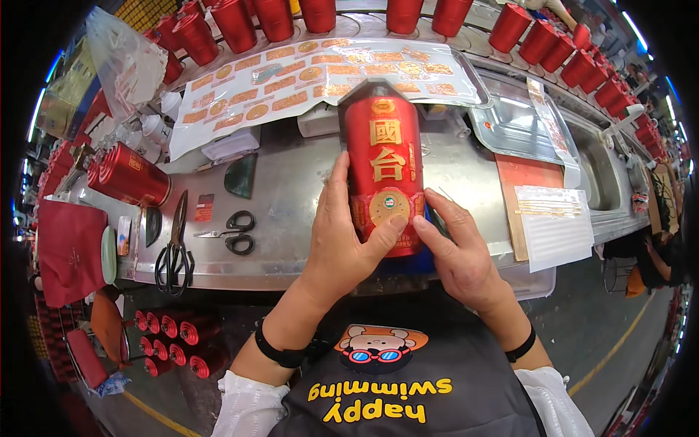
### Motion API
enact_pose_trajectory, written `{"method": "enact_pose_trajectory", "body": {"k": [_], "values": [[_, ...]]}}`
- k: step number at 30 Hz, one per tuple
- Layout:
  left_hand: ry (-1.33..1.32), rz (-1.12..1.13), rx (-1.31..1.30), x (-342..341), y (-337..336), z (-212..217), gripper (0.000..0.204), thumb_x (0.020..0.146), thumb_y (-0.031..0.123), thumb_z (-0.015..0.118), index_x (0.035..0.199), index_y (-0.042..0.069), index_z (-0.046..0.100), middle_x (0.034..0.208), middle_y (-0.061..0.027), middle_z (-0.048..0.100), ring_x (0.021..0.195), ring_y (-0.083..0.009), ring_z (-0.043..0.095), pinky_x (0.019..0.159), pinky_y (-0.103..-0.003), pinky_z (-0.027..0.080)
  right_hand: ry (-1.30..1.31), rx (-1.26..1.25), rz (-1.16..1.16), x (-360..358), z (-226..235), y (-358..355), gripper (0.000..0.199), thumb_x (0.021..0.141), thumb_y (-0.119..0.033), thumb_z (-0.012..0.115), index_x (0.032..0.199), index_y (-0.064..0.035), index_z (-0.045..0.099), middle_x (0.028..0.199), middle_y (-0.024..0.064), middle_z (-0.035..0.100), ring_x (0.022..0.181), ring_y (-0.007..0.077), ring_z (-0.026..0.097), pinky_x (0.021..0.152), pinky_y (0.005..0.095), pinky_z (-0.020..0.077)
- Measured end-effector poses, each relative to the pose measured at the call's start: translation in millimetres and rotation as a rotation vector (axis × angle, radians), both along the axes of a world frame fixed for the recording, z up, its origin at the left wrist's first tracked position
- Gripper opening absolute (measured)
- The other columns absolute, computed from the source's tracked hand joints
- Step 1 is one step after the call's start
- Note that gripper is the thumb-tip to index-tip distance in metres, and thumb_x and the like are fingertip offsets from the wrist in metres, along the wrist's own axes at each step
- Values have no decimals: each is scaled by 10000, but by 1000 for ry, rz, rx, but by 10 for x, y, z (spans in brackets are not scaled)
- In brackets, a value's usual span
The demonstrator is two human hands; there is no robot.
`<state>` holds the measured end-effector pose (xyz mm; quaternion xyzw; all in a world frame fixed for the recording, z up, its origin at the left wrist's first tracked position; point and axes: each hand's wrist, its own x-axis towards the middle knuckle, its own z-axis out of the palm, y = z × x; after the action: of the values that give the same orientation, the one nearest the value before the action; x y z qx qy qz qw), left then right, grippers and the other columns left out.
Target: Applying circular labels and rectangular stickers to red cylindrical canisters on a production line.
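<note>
A glossy red bottle (362, 175) with raised gold characters and a dark top lies between my hands over the metal bench, its top pointing away from me. Around its left side wraps my left hand (338, 237), the thumb pressed near the round gold emblem (384, 206) low on the front. My right hand (460, 255) grips the lower right side, its thumb and forefinger at the end of the band beside the emblem. The fingers under the bottle are hidden.
Beyond the bottle lies a white sheet of gold stickers (284, 80). On the left are large black scissors (177, 247), small scissors (237, 233) and a tilted red bottle (131, 175). To the right are a metal tray (510, 120), a white sheet (557, 237) and a sink (597, 175). Red bottles (320, 14) line a conveyor behind.
</note>
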<state>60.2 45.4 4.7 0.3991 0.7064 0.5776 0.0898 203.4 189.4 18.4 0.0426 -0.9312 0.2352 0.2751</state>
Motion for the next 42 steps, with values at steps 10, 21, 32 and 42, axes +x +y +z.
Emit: {"method": "enact_pose_trajectory", "body": {"k": [10,21,32,42], "values": [[-36,14,15,13,15,-29,853,815,351,699,1387,-92,248,1274,-266,457,1163,-352,491,994,-422,386,1,36,48,105,-34,-13,537,715,71,578,1218,-112,619,1294,267,484,1131,403,543,956,442,447],[-157,-181,111,-108,-199,-223,921,892,598,490,1438,-81,190,1433,-265,314,1335,-341,335,1109,-399,232,-8,5,8,85,-7,-56,513,706,62,641,1193,-100,626,1285,260,498,1132,387,546,947,436,453],[-157,-197,98,-121,-200,-270,883,892,541,535,1444,-57,193,1441,-259,304,1348,-350,305,1114,-411,222,-56,-57,-28,86,65,-72,450,708,85,655,1138,-44,625,1257,250,528,1093,374,569,905,415,483],[379,-67,-168,-111,-270,-179,1088,701,485,757,1471,1,159,1375,-235,410,1258,-444,391,1074,-617,158,80,95,227,-52,490,-58,345,571,-46,705,909,-41,638,884,70,608,774,218,553,695,344,433]]}}
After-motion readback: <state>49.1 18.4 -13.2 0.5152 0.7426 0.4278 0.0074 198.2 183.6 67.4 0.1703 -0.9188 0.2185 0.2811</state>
